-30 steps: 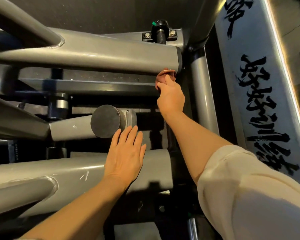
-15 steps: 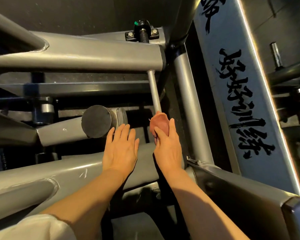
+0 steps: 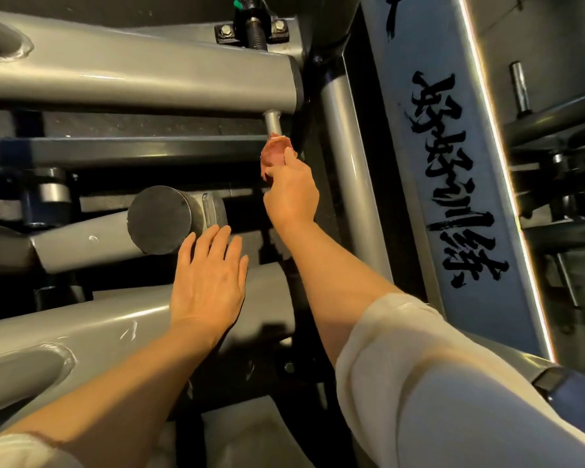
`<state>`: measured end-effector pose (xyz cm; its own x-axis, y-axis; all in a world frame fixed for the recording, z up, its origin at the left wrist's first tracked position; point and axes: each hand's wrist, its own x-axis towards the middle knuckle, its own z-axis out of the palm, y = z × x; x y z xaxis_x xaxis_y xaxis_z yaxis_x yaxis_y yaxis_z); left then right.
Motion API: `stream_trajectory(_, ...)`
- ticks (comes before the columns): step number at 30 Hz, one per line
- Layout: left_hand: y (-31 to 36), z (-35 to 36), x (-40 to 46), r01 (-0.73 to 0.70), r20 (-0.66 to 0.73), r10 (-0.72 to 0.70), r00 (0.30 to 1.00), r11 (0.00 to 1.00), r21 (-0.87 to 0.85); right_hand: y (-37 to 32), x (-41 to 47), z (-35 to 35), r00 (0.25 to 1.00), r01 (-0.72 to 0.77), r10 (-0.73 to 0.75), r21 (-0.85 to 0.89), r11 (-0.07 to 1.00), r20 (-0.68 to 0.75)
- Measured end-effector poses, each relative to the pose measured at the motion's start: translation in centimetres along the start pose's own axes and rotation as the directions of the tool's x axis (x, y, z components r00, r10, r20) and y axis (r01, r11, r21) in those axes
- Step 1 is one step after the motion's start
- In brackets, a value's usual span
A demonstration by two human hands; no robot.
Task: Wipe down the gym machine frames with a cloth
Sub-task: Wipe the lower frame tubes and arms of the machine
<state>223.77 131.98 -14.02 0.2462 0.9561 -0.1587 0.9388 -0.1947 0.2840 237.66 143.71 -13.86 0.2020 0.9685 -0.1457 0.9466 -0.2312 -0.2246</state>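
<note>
My right hand (image 3: 293, 192) grips a small reddish cloth (image 3: 274, 153) wrapped around a thin steel rod (image 3: 272, 123) that drops from the end of the upper grey frame tube (image 3: 132, 82). Only the rod's top shows above the cloth. My left hand (image 3: 208, 282) rests flat, fingers straight, on the lower grey frame tube (image 3: 81, 336), just below a black round end cap (image 3: 159, 219).
A grey upright post (image 3: 348, 170) stands right of my right hand. Beyond it runs a pale panel with black brush lettering (image 3: 453, 170). A bolted bracket with a threaded stud (image 3: 254, 28) sits at the top. Dark bars and weight-stack parts fill the far right.
My right hand slid the cloth down the thin rod to near the lower tube, then back up toward the rod's top. My left hand stayed flat on the lower tube.
</note>
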Motion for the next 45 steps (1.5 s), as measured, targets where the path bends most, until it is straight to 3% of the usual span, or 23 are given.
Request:
stream_trajectory(3,0.0,0.1,0.0,-0.002,0.000,0.002,1.000,1.000,-0.011,0.8,-1.8,0.2,0.996,0.077,-0.077,0.011,0.997,0.035)
stream_trajectory(6,-0.1,0.2,0.0,-0.009,-0.009,0.009,1.000,1.000,-0.017,2.9,-6.8,0.4,0.985,0.171,-0.168,0.064,0.983,-0.050)
stream_trajectory(9,0.0,0.2,0.0,-0.016,-0.023,0.016,1.000,1.000,-0.025,4.0,-8.7,0.6,0.985,0.169,-0.167,0.067,0.983,-0.035)
stream_trajectory(13,0.0,0.5,0.0,-0.025,-0.062,0.021,0.998,0.998,-0.051,2.6,-4.5,0.7,0.981,0.195,-0.195,-0.036,0.980,0.001)
stream_trajectory(16,-0.2,0.9,-0.2,-0.039,-0.098,0.033,0.995,0.998,-0.058,0.9,1.0,1.1,0.996,0.092,-0.091,-0.094,0.991,0.013)
stream_trajectory(19,-0.2,1.1,-0.2,-0.038,-0.122,0.032,0.992,0.998,-0.047,-0.7,5.1,1.4,0.995,0.096,-0.096,-0.160,0.982,0.008)
stream_trajectory(24,-0.5,1.2,0.0,-0.054,-0.196,0.040,0.980,0.997,-0.063,0.1,1.6,0.9,0.989,0.146,-0.145,-0.195,0.970,0.016)
stream_trajectory(26,-0.5,1.0,0.0,-0.083,-0.266,0.049,0.963,0.990,-0.118,1.7,-2.6,-0.4,0.987,0.161,-0.161,-0.119,0.980,0.010)
stream_trajectory(30,0.3,0.3,-1.8,-0.248,-0.445,0.114,0.888,0.935,-0.254,2.8,-11.6,-3.9,0.987,0.110,-0.061,0.357,0.928,-0.146)
stream_trajectory(32,0.8,-1.1,-4.3,-0.269,-0.467,0.117,0.877,0.923,-0.274,2.7,-15.6,-4.3,0.959,0.215,-0.128,0.359,0.908,-0.251)
stream_trajectory(34,0.7,-2.1,-7.7,-0.232,-0.445,0.087,0.892,0.930,-0.284,3.4,-18.6,-2.8,0.959,0.249,-0.186,0.325,0.912,-0.215)
stream_trajectory(37,-0.6,-2.5,-12.8,-0.102,-0.398,0.003,0.918,0.968,-0.228,4.2,-21.4,0.2,0.976,0.219,-0.214,0.182,0.959,-0.046)
stream_trajectory(40,-2.3,-2.7,-16.2,0.091,-0.334,-0.143,0.932,0.982,-0.166,2.4,-22.2,1.1,0.983,0.182,-0.177,0.211,0.960,-0.044)
stream_trajectory(45,-3.9,-3.3,-18.6,0.274,-0.184,-0.279,0.943,0.960,-0.049,-4.3,-24.4,1.4,0.906,0.408,-0.423,0.258,0.876,0.003)
